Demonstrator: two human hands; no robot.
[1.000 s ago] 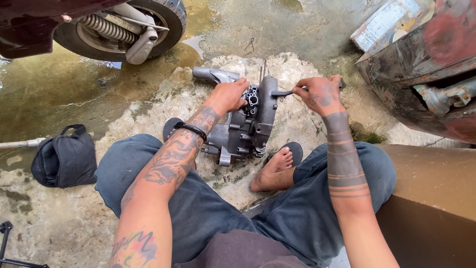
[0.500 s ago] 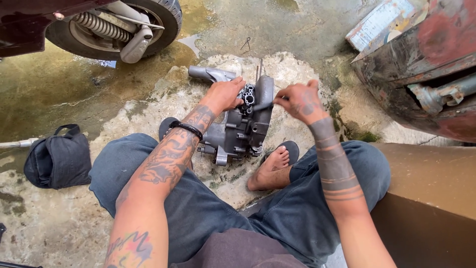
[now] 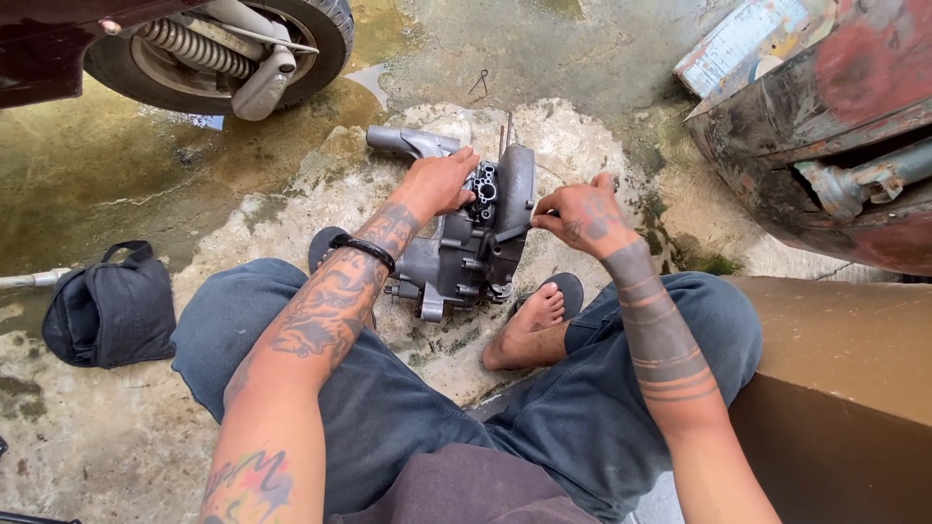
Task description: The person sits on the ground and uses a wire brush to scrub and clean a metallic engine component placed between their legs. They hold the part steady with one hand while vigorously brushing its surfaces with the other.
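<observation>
Two hands work the grey cast-metal engine casing (image 3: 476, 243) standing between my feet on wet concrete. My left hand (image 3: 442, 182) stays clamped on its top; my right hand (image 3: 581, 215), earlier farther right, now pinches at its edge.

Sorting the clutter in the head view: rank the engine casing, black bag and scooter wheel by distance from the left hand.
1. Engine casing, under the left hand.
2. Scooter wheel, upper left.
3. Black bag, far left on the ground.
</observation>
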